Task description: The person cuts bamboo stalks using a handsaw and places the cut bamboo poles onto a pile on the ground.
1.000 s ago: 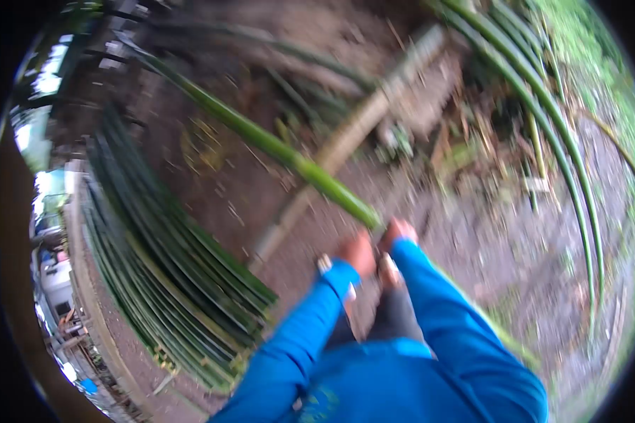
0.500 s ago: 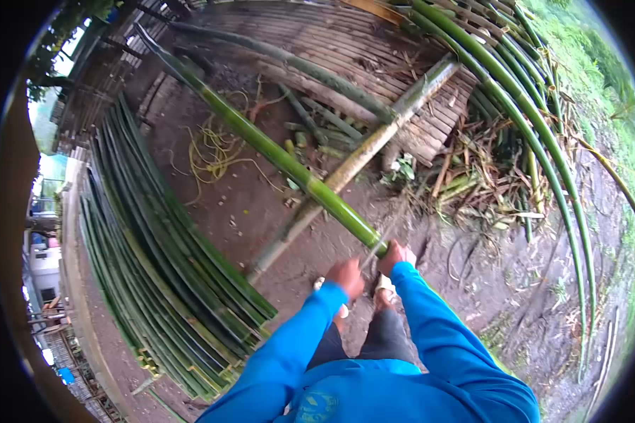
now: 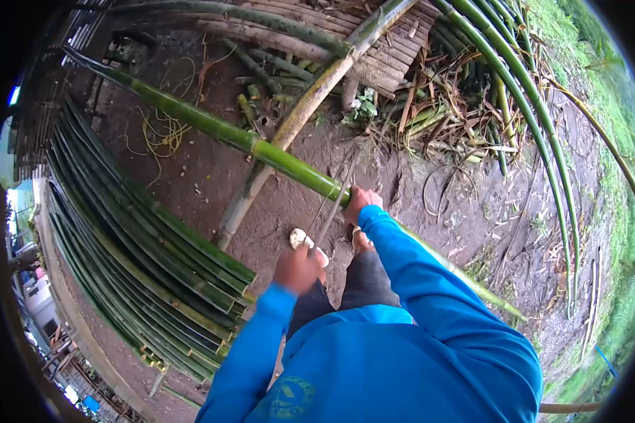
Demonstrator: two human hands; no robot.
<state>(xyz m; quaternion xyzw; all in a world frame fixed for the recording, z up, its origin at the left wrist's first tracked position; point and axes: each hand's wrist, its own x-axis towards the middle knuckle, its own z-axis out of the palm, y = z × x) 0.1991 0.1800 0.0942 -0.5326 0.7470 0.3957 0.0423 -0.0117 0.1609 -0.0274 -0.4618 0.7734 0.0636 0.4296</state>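
A long green bamboo pole slants from the upper left toward my body, resting across a pale trunk-like log. My right hand is wrapped round the bamboo, and the pole continues beyond it under my right sleeve. In my closed left hand, somewhat blurred, is the handle end of a thin, long-bladed saw. Its blade reaches up and away, crossing the bamboo just to the left of my right hand. The handle is hidden in my fist.
Several cut bamboo poles lie stacked along the left. Bamboo scraps are heaped at the upper right, beside long curved poles. Yellow rope lies on the muddy ground. My feet stand close below the bamboo.
My left hand has drawn back, down and left, with the saw, showing more of the blade. My right hand still grips the bamboo. The camera view has shifted, moving the scene up and left.
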